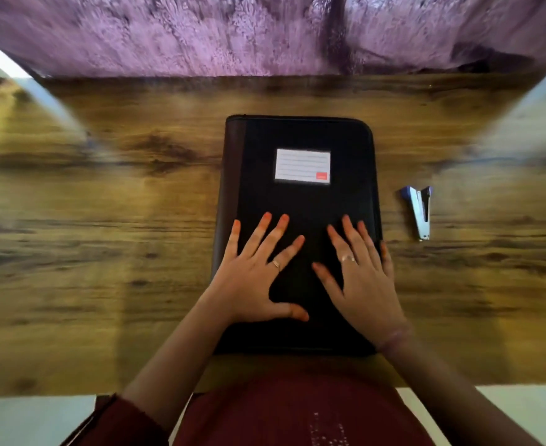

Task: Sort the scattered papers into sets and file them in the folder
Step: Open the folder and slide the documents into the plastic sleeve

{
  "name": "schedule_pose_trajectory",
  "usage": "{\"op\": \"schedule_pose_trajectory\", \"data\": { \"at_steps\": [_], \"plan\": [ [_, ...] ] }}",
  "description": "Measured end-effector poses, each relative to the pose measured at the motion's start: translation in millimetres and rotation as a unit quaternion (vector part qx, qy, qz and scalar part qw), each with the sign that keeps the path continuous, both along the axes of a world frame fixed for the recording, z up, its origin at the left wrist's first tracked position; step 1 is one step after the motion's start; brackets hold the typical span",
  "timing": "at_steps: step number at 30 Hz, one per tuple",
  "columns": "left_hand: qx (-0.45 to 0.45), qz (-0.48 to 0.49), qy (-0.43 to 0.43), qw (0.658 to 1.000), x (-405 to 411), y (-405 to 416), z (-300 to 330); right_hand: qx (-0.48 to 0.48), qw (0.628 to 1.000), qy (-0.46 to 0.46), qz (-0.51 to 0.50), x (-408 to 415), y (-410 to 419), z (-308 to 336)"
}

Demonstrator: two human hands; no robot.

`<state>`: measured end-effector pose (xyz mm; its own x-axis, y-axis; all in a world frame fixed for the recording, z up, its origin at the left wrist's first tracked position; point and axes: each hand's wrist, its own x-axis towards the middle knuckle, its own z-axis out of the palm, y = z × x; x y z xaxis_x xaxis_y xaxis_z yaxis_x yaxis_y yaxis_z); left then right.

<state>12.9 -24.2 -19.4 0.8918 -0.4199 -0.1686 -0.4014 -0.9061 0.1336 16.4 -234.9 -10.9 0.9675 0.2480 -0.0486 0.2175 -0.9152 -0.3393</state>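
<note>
Both hands lie flat with fingers straight and spread, holding nothing: the left hand (255, 275) rests on the lower left of the closed black zip-edged folder with a brown spine strip (297, 201), and the right hand (360, 278) rests on its lower right, the little finger at the folder's right edge. The folder lies shut in the middle of the wood-grain worktop (104, 220), its white lined label with a small red corner mark (302, 166) facing up.

No loose papers show anywhere on the worktop, so they are probably already filed, though a shut cover cannot confirm that. If sheets inside sit crooked, pressing down here could crease them, and dragging the folder toward the near edge could tip it off the worktop. The small blue and silver stapler (419, 214) lies apart to the right, clear of the hands but within reach of a careless sweep.

The folder's contents are hidden, and whether its zip is closed cannot be made out. The outer worktop is smeared by blur, as is the fuzzy purple fabric (233, 37) beyond the far edge. The dark red sleeves (126, 423) are cut off below.
</note>
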Motion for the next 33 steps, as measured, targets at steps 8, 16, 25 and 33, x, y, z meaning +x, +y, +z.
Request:
{"op": "schedule_pose_trajectory", "data": {
  "at_steps": [8, 16, 25, 33],
  "plan": [
    [-0.013, 0.063, -0.036, 0.997, -6.9, -10.1, -3.0, -0.072, 0.997, -0.016, 0.022, -18.7, -9.7, -13.1],
    [-0.011, 0.088, -0.04, 0.995, -1.5, -11.0, -4.9, -0.037, 0.998, -0.011, 0.04, -0.3, -11.8, -8.9],
    [-0.021, 0.087, -0.03, 0.996, 1.0, -9.0, -8.2, 0.044, 0.979, -0.011, -0.201, 72.3, -67.1, -1.6],
    [-0.023, 0.083, -0.035, 0.996, 4.3, -6.8, -12.6, 0.084, 0.981, 0.011, -0.174, 47.2, -44.9, -16.0]
  ]
}}
